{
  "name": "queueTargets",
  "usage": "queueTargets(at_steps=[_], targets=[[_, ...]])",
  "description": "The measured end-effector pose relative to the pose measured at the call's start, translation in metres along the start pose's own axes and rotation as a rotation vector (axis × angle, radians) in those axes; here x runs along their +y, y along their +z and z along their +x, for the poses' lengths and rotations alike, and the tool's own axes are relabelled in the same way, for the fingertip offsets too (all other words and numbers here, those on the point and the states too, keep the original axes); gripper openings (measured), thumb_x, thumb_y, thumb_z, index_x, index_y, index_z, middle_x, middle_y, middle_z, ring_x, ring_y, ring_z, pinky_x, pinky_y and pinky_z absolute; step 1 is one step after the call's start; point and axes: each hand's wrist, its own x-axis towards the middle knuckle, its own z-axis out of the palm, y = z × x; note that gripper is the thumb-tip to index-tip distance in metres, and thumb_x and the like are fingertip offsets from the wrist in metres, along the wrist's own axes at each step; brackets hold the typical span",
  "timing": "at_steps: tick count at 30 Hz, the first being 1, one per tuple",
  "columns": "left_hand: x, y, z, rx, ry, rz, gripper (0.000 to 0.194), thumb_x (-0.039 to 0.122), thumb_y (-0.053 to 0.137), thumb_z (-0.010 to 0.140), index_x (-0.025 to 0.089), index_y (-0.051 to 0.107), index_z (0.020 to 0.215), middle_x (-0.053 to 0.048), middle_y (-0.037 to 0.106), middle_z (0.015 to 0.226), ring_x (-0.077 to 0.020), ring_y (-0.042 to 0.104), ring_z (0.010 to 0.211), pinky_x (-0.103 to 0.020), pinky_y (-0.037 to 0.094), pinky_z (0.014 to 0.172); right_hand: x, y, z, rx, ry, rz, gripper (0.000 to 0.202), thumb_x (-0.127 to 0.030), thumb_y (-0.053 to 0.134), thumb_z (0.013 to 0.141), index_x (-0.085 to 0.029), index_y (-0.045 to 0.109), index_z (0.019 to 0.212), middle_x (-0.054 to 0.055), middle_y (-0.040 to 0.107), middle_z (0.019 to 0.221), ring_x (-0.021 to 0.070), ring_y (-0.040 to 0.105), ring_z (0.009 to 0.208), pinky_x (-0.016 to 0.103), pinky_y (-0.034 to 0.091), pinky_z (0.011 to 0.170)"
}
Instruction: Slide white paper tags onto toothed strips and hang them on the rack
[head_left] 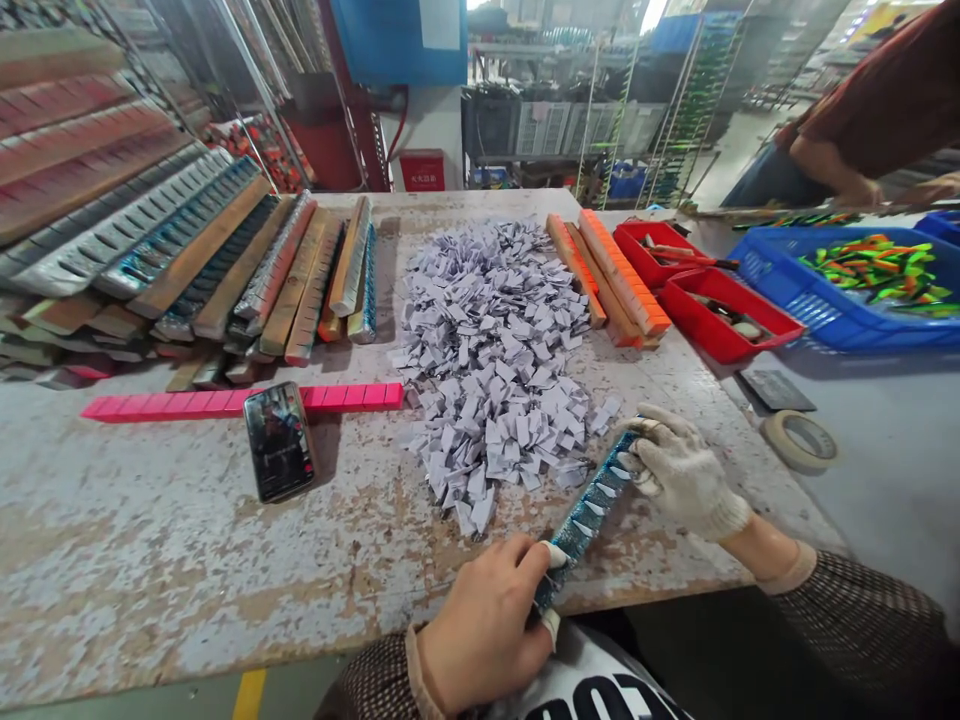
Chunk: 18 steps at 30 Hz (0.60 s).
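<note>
My left hand (487,622), bare but for white covers on the thumb and a fingertip, grips the near end of a blue glittery slotted bar (579,522). Small white pointed pieces stick out of slots along the bar. My right hand (686,475), in a whitish knit glove, is closed at the bar's far end; whether a small piece is between its fingers I cannot tell. The bar slants up to the right above the table's front edge. Just left of it spreads a heap of small pale grey-white flat pieces (499,350).
A phone (277,442) leans on a pink slotted bar (180,404). Many slotted bars (202,255) are stacked at left. Orange bars (622,275), red trays (727,315), a tape roll (799,441) and a blue basket (847,335) are at right. Another person (862,120) stands beyond.
</note>
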Motion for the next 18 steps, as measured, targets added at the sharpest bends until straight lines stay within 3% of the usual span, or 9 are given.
queueTargets(at_steps=[4,6,8,10,12,15,18], targets=[[-0.001,0.001,-0.001,0.026,0.006,0.001,0.050,0.021,0.060,0.080,0.024,0.055,0.129,-0.009,0.061,0.131,-0.0295,0.062,0.115,-0.046,0.054,0.101,-0.001,-0.005,0.011,-0.139,0.068,0.042,0.026,-0.033,0.048,0.105,-0.022,0.064,0.088,0.013,0.068,0.121,0.0360,0.056,0.128,0.055,0.051,0.104],[-0.001,0.001,-0.002,0.030,0.019,0.000,0.050,0.023,0.061,0.082,0.025,0.055,0.131,-0.008,0.062,0.130,-0.0292,0.062,0.114,-0.046,0.055,0.100,0.004,-0.012,0.024,-0.205,0.118,0.044,0.032,-0.028,0.035,0.107,-0.023,0.065,0.096,0.011,0.070,0.104,0.0288,0.067,0.103,0.046,0.058,0.090],[-0.001,-0.001,-0.003,0.030,0.031,0.016,0.050,0.026,0.062,0.083,0.025,0.055,0.132,-0.008,0.062,0.128,-0.0293,0.063,0.112,-0.046,0.055,0.098,0.012,-0.020,0.042,-0.254,0.157,0.025,0.038,-0.019,0.027,0.106,-0.022,0.065,0.107,0.009,0.068,0.091,0.0237,0.068,0.081,0.039,0.059,0.077],[0.000,-0.003,-0.003,0.031,0.039,0.042,0.048,0.027,0.062,0.084,0.024,0.055,0.131,-0.009,0.062,0.128,-0.0295,0.063,0.112,-0.046,0.055,0.098,0.021,-0.025,0.063,-0.329,0.157,0.017,0.024,-0.023,0.042,0.102,-0.021,0.065,0.108,0.011,0.069,0.102,0.0260,0.068,0.093,0.039,0.057,0.083],[0.002,-0.005,-0.003,0.024,0.042,0.065,0.049,0.027,0.062,0.085,0.024,0.054,0.133,-0.009,0.062,0.129,-0.0291,0.063,0.112,-0.045,0.055,0.099,0.028,-0.022,0.085,-0.452,0.120,0.010,0.018,-0.022,0.060,0.089,-0.019,0.068,0.104,0.011,0.070,0.103,0.0298,0.067,0.098,0.040,0.055,0.087],[0.004,-0.006,-0.004,0.016,0.028,0.084,0.050,0.028,0.062,0.086,0.024,0.053,0.135,-0.009,0.061,0.129,-0.0287,0.063,0.112,-0.044,0.055,0.099,0.031,-0.006,0.111,-0.636,0.075,-0.022,0.021,-0.019,0.074,0.072,-0.016,0.072,0.093,0.013,0.069,0.094,0.0330,0.066,0.089,0.041,0.053,0.079],[0.005,-0.003,-0.009,0.031,0.014,0.076,0.051,0.027,0.064,0.086,0.025,0.054,0.136,-0.009,0.062,0.129,-0.0289,0.064,0.112,-0.045,0.055,0.098,0.030,0.013,0.125,-0.720,0.064,-0.017,0.018,-0.017,0.078,0.068,-0.015,0.071,0.085,0.014,0.068,0.092,0.0341,0.065,0.093,0.045,0.052,0.084]])
